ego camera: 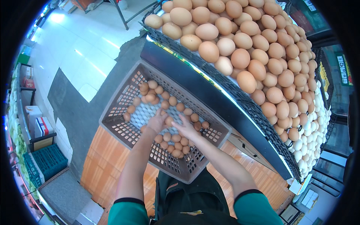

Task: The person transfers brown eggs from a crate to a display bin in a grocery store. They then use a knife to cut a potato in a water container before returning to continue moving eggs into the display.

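Note:
Both my hands reach down into a brown plastic crate (121, 112) with perforated walls. Brown eggs (176, 138) lie in it along the sides and in a cluster near me; a pale patterned liner (143, 111) shows between them. My left hand (158, 121) is at the middle of the crate, its fingers bent by some eggs; whether it grips one cannot be told. Close to its right, my right hand (184, 128) has its fingers spread, with the fingertips beside a brown egg (169, 121). Whether they touch that egg is unclear.
Beyond the crate rises a display heaped with brown eggs (240, 58), edged by black plastic mesh (225, 81). White eggs (308, 140) fill its right part. A green plastic crate (50, 160) and cartons (43, 126) stand at left. A metal stand (121, 14) is at the top.

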Demonstrator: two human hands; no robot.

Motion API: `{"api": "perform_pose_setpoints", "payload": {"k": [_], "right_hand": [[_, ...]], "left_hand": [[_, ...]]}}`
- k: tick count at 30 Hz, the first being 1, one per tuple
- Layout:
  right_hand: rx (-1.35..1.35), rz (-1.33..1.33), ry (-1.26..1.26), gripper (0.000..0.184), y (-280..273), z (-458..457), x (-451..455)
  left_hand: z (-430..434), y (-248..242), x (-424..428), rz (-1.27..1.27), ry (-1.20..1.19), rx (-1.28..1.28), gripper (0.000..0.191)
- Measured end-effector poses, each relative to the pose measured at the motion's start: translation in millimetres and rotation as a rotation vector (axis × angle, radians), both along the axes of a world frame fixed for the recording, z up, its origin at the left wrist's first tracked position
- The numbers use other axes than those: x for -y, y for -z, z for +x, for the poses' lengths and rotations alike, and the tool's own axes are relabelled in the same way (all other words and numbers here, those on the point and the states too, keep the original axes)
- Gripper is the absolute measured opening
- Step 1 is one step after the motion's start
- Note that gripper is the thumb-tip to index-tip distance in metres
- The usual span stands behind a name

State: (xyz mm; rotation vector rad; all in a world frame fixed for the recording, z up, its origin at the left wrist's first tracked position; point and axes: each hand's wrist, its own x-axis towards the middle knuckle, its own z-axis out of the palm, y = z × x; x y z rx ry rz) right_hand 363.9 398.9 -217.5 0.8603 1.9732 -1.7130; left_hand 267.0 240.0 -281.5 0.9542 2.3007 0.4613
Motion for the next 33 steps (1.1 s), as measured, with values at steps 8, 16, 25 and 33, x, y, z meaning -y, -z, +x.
{"api": "perform_pose_setpoints", "payload": {"k": [8, 16, 25, 33], "right_hand": [[-0.155, -0.606, 0.459, 0.063, -3.8, -22.8, 36.6], [-0.672, -0.21, 0.126, 0.062, -199.8, 1.2, -29.7], [-0.952, 0.127, 0.159, 0.052, -348.2, 9.4, -270.0], [-0.964, 0.915, 0.34, 0.048, -334.3, -8.1, -470.7]], "left_hand": [[4.0, -74.7, 5.0, 0.409, -0.193, -0.014, 0.069], [23.6, -288.4, -57.8, 0.525, -0.189, -0.239, 0.061], [2.6, -420.6, -288.7, 0.855, 0.014, -0.42, 0.062], [-24.5, -408.1, -457.7, 0.707, 0.168, -0.551, 0.057]]}}
